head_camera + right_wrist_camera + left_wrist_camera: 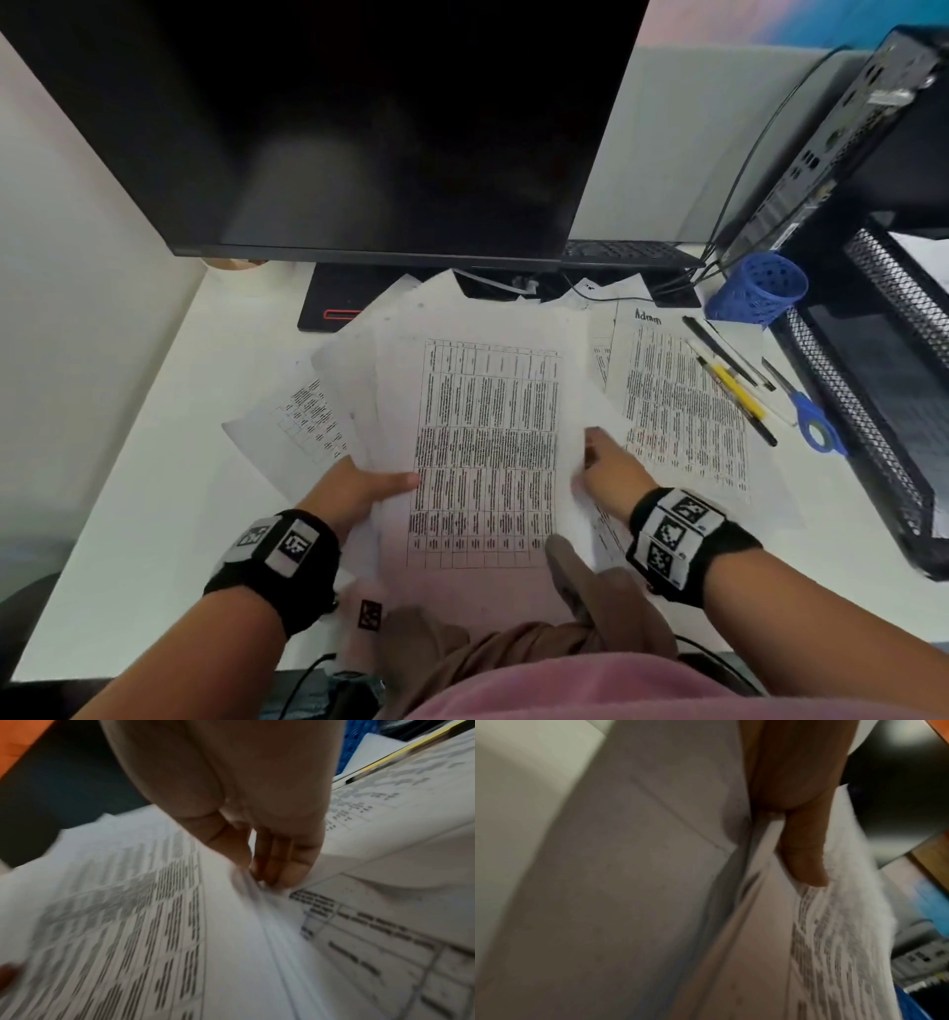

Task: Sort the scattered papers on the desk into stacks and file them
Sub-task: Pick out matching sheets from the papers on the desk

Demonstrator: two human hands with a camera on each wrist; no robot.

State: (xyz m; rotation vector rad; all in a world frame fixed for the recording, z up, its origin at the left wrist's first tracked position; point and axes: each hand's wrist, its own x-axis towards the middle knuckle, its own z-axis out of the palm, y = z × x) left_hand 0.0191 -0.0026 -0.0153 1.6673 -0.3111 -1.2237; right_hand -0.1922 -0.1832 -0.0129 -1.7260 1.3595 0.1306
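Head view: a sheaf of papers (488, 447) is held above the desk (154, 514) before the monitor (359, 128), its left edge pinched by the left hand (354, 491), thumb on top, and its right edge gripped by the right hand (611, 470); more sheets (683, 401) lie beside pens (729, 380)

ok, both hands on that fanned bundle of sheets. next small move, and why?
Probably square it up: push the edges together between both hands. The left hand pinches the bundle with its thumb on top, the right hand grips the opposite edge, and the sheets are still splayed out at the left. An "Admin" sheet lies separately.
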